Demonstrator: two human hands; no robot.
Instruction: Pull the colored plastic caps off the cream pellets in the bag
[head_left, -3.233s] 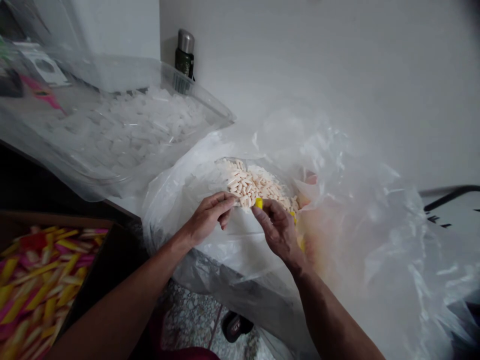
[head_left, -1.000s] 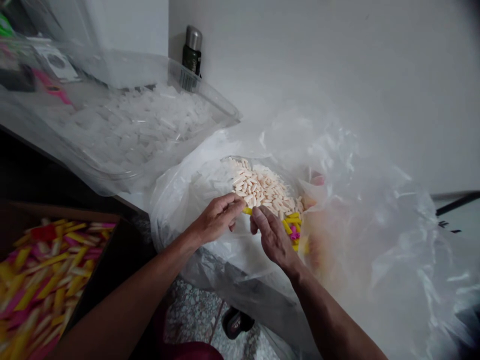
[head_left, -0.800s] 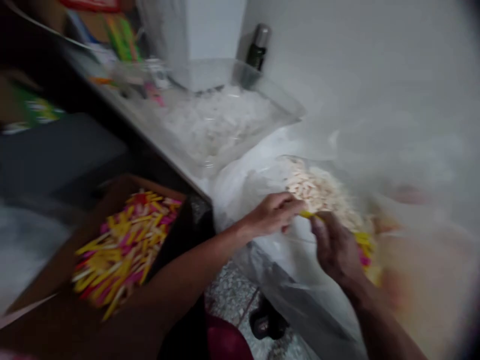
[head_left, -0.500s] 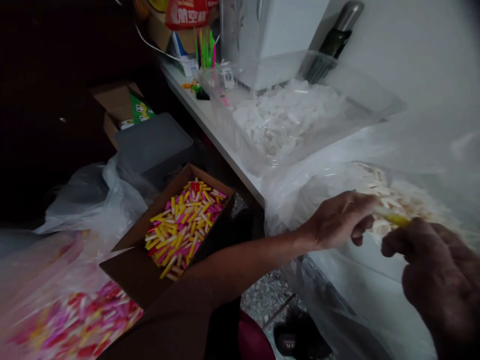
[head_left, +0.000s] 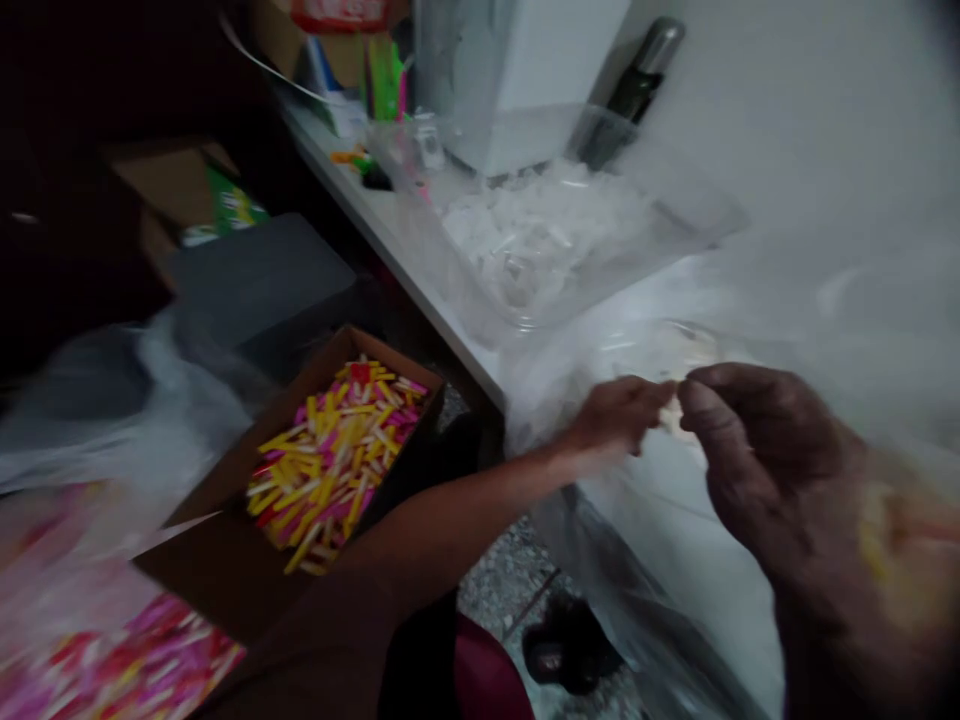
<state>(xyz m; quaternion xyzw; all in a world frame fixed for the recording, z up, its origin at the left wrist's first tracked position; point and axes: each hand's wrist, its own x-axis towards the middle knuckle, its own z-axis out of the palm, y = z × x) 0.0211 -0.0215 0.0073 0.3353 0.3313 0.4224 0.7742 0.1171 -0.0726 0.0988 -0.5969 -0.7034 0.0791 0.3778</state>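
Observation:
My left hand (head_left: pixel 619 412) reaches across with its fingers pinched together. Its fingertips meet those of my right hand (head_left: pixel 772 450), whose thumb and forefinger are also closed. Whatever lies between the two pinches is hidden and blurred. A yellow and reddish smear (head_left: pixel 881 540) shows at the right hand's palm side; I cannot make it out. Behind the hands, partly covered, pale small pieces (head_left: pixel 686 345) lie in a clear container. To the left, an open cardboard box (head_left: pixel 214 480) holds many short yellow, pink and white sticks (head_left: pixel 337 440).
A clear plastic tub (head_left: pixel 682 230) of white pieces stands on the white table (head_left: pixel 450 310), with a dark bottle (head_left: pixel 637 85) behind. Lower left lies a bag of pink and red pieces (head_left: pixel 142 660). A grey box (head_left: pixel 262 270) stands beyond the cardboard box.
The half-white, half-yellow stick seen between my hands is no longer visible. My right hand has come up and left to the left fingertips. The whole view has shifted.

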